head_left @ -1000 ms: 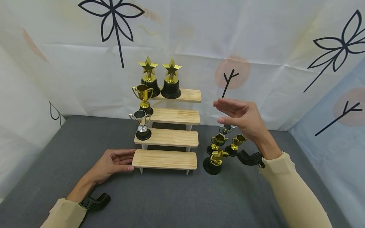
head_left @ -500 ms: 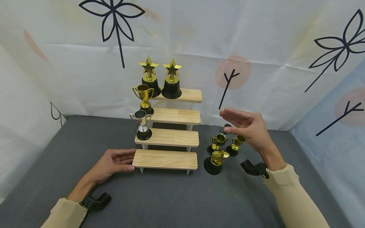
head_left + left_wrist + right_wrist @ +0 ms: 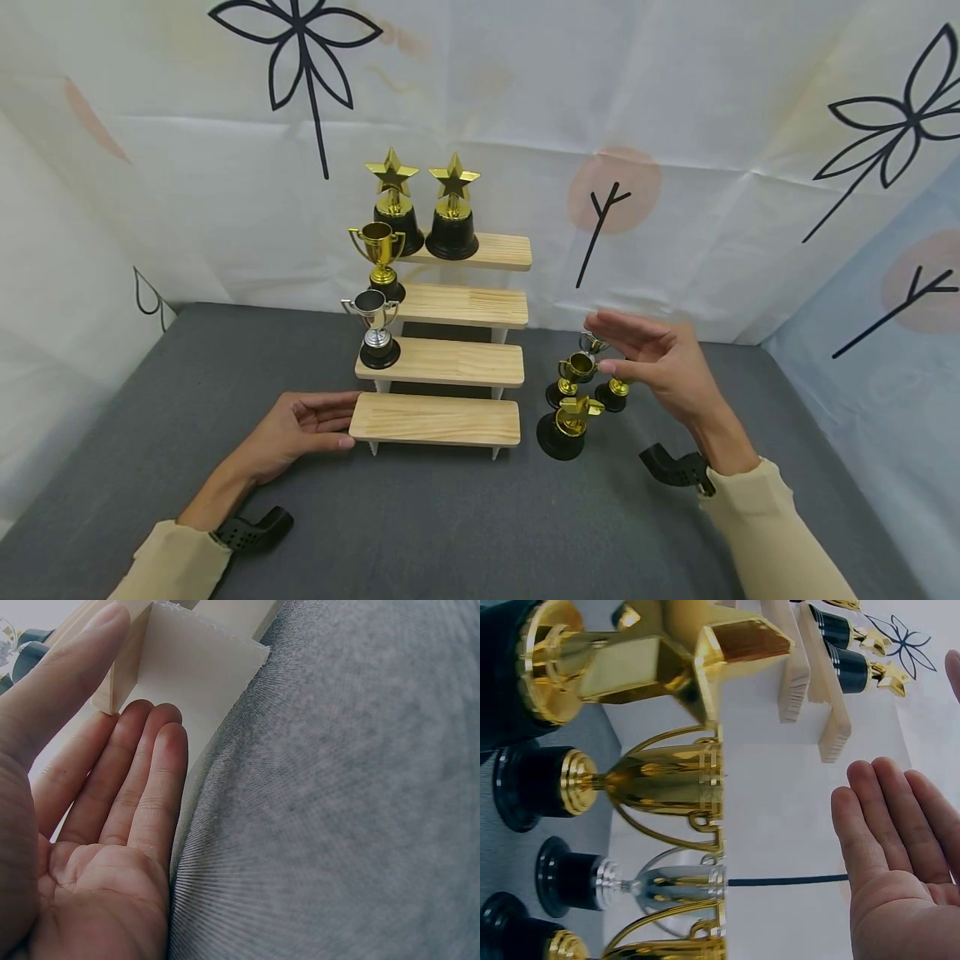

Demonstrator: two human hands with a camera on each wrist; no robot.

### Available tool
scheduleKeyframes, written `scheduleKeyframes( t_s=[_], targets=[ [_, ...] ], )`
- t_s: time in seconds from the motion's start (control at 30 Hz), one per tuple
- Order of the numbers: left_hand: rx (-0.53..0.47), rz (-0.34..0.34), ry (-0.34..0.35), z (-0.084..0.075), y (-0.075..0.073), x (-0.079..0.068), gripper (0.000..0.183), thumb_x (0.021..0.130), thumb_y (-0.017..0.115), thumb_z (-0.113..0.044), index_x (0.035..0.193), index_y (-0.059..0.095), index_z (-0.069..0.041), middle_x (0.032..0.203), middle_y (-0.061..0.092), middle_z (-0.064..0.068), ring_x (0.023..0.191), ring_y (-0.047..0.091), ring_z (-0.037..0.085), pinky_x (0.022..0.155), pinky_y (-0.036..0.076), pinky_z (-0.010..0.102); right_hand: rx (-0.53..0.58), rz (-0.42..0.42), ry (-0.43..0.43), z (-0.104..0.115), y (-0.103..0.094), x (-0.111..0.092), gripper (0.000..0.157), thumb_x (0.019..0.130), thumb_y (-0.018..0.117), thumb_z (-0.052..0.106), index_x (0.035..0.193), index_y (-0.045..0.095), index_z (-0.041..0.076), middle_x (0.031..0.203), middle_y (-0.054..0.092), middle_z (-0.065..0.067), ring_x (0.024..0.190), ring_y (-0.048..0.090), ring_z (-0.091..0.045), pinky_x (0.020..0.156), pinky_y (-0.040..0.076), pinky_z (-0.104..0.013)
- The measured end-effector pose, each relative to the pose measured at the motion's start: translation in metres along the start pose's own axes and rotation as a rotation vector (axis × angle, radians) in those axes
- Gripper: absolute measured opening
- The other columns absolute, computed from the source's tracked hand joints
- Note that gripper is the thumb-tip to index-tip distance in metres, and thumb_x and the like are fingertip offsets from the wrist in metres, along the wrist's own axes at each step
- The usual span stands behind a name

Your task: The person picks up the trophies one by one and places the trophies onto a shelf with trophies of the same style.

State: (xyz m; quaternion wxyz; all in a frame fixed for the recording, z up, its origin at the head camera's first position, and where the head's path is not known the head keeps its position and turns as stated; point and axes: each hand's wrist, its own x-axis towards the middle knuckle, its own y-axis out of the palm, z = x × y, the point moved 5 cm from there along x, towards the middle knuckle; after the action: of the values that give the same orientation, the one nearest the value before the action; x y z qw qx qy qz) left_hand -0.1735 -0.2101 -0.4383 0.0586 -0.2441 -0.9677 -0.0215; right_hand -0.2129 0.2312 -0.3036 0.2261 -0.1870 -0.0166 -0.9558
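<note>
My left hand (image 3: 300, 433) is at the left end of the lowest wooden step (image 3: 435, 419) of a tiered display stand. Its fingers are extended along the step's end, thumb at the front corner; in the left wrist view the fingertips meet the wood and white support (image 3: 202, 667). My right hand (image 3: 660, 367), fingers straight and thumb apart, hovers over a group of small trophies. They are a gold star trophy (image 3: 564, 429), a gold cup (image 3: 577, 368), a silver cup (image 3: 675, 891) and another gold cup (image 3: 615, 392), partly hidden by that hand.
Two gold star trophies (image 3: 453, 208) stand on the top step. A gold cup trophy (image 3: 379, 250) and a silver cup trophy (image 3: 375, 325) stand at the left of the two middle steps. Behind the grey table (image 3: 465, 533) hangs a patterned white cloth (image 3: 510, 100).
My right hand has come down and slightly right, closer over the trophy group, and now covers part of the right gold cup. The left hand stays at the step.
</note>
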Motion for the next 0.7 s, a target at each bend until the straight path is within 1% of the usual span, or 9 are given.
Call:
scheduleKeyframes(
  t_s=[0.17, 0.37, 0.47, 0.7],
  targets=[
    [-0.006, 0.002, 0.003, 0.000, 0.000, 0.000, 0.066, 0.086, 0.073, 0.013, 0.141, 0.038, 0.025, 0.136, 0.063, 0.002, 0.121, 0.063, 0.016, 0.098, 0.056, 0.035, 0.014, -0.001, 0.002, -0.006, -0.001, -0.010, 0.057, 0.082, 0.066, -0.026, 0.137, 0.051, -0.018, 0.133, 0.065, -0.016, 0.126, 0.061, -0.027, 0.100, 0.056, -0.033],
    [-0.011, 0.006, 0.010, 0.001, 0.000, 0.001, 0.065, 0.086, 0.072, 0.013, 0.140, 0.038, 0.025, 0.135, 0.063, 0.000, 0.121, 0.063, 0.016, 0.098, 0.056, 0.035, 0.050, 0.017, -0.018, -0.011, -0.002, -0.021, 0.057, 0.084, 0.064, -0.026, 0.139, 0.049, -0.017, 0.135, 0.063, -0.017, 0.128, 0.060, -0.026, 0.102, 0.055, -0.034],
    [-0.009, 0.007, 0.012, 0.002, -0.001, 0.001, 0.065, 0.086, 0.072, 0.013, 0.140, 0.039, 0.025, 0.134, 0.064, -0.001, 0.121, 0.063, 0.016, 0.098, 0.056, 0.035, 0.071, 0.033, -0.013, -0.015, -0.002, -0.026, 0.057, 0.085, 0.064, -0.026, 0.140, 0.049, -0.017, 0.136, 0.063, -0.017, 0.128, 0.059, -0.027, 0.102, 0.055, -0.033],
    [-0.004, 0.004, 0.010, 0.002, -0.001, 0.000, 0.066, 0.086, 0.073, 0.013, 0.141, 0.039, 0.025, 0.135, 0.064, 0.000, 0.121, 0.063, 0.016, 0.098, 0.056, 0.035, 0.080, 0.047, 0.008, -0.025, -0.004, -0.036, 0.059, 0.084, 0.064, -0.026, 0.140, 0.049, -0.017, 0.137, 0.062, -0.016, 0.129, 0.058, -0.027, 0.104, 0.053, -0.032]
  ],
)
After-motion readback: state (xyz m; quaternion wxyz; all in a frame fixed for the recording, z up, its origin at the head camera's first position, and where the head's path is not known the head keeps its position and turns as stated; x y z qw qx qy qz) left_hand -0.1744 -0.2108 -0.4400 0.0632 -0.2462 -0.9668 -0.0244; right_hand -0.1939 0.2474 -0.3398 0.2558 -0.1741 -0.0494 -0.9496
